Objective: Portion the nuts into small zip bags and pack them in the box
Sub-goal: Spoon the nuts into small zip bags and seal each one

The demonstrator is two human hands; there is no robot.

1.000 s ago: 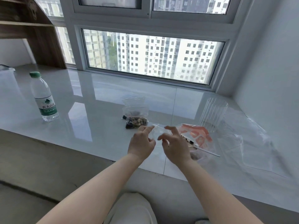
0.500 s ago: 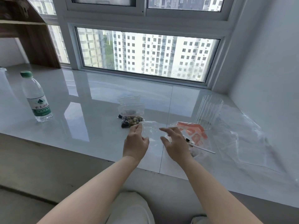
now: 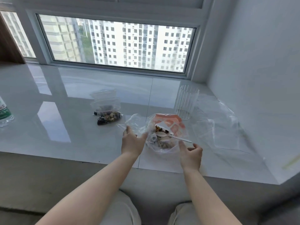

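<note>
The left hand pinches an empty zip bag just left of the nut bag on the counter, while the right hand, fingers loosely spread and holding nothing, hovers at the spoon handle; best to hold the bag's mouth wide and close beside the nuts before scooping. A filled bag lies behind, a clear cup and loose plastic crowd the right, and no box shows.
</note>
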